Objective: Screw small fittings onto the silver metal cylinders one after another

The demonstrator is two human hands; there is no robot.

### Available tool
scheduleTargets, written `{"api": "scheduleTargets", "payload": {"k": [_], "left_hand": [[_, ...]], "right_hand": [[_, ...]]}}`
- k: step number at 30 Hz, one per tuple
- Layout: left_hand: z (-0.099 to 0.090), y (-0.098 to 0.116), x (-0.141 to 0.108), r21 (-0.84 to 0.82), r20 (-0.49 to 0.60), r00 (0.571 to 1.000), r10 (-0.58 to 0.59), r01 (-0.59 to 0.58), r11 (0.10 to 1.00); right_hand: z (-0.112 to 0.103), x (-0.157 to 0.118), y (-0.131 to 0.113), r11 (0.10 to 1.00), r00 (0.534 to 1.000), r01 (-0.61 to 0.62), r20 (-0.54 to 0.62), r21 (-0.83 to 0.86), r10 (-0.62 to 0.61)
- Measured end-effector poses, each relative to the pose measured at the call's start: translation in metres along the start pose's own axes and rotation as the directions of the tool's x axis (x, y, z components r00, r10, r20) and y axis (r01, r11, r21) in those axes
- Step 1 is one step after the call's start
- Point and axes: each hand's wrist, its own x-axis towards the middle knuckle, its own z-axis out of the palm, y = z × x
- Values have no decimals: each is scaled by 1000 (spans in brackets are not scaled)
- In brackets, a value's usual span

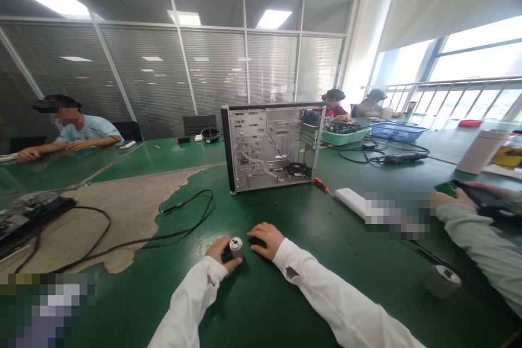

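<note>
My left hand [219,253] is wrapped round a short silver metal cylinder [236,247] that stands upright on the green table. Several dark holes show in its top face. To the right of it, my right hand [268,240] rests on the table, curled over a small black object [256,242]. The fingers cover most of that object, so its kind is unclear. Beyond both hands stands an opened computer case [277,144], its inside facing me, with loose cables and a black fan [298,169] at the bottom.
An orange-handled screwdriver [321,185] and a white power strip [350,201] lie right of the case. A similar cylinder [442,281] stands near a co-worker's sleeve [468,228]. A black cable [163,236] crosses on the left. Green [346,138] and blue baskets [397,131] stand behind.
</note>
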Motion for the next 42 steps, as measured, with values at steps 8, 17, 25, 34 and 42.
{"api": "scheduleTargets", "payload": {"k": [8, 17, 25, 34, 42], "left_hand": [[-1, 0, 0, 14, 19, 1000, 23, -23, 1000], [3, -3, 1, 30, 26, 1000, -2, 1, 1000], [12, -13, 1, 54, 2, 996, 84, -84, 995], [1, 7, -7, 38, 89, 978, 191, -195, 980], [-1, 8, -3, -27, 79, 980, 180, -179, 984]], "right_hand": [[14, 5, -4, 995, 996, 88, -24, 56, -87], [9, 3, -9, 994, 998, 45, -58, 102, -39], [-14, -7, -63, 990, 982, 92, -171, 102, -74], [-6, -24, -81, 989, 977, 26, -215, 147, 6], [-42, -131, -54, 979, 950, -180, -277, -98, 147]]}}
